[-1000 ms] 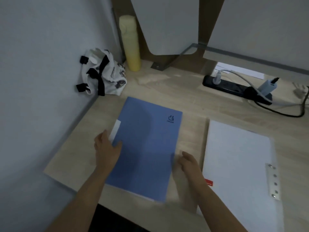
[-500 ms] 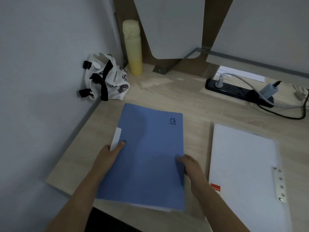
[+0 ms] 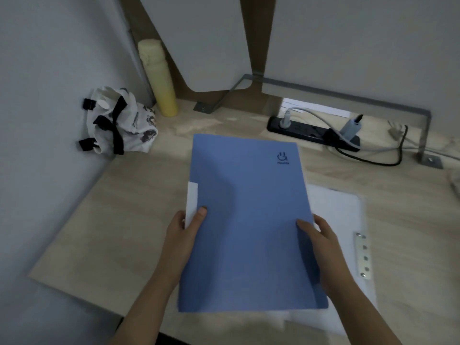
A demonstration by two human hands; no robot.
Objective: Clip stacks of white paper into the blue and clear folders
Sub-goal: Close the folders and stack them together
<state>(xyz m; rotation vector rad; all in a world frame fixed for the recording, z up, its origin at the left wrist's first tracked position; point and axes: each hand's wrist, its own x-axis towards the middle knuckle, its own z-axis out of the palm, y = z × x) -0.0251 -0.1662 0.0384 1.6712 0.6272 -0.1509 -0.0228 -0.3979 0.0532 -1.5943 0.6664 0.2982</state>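
Observation:
A closed blue folder (image 3: 249, 215) is held up over the wooden desk (image 3: 139, 200), with a white tab sticking out at its left edge. My left hand (image 3: 185, 235) grips that left edge, thumb on the cover. My right hand (image 3: 316, 242) grips the right edge, thumb on top. Under the folder's right side lies the clear folder (image 3: 343, 220) holding a stack of white paper, with a metal clip strip (image 3: 363, 256) along its right edge. Its left part is hidden by the blue folder.
A white printed pouch with black straps (image 3: 119, 123) sits at the back left by the wall. A yellow bottle (image 3: 159, 80) stands behind it. A black power strip (image 3: 306, 131) with plugs and cables lies at the back right, beside a metal bracket (image 3: 423, 135).
The blue folder has been lifted off the desk and carried right; it now overlaps the clear folder. Both hands went from resting at its edges to gripping them.

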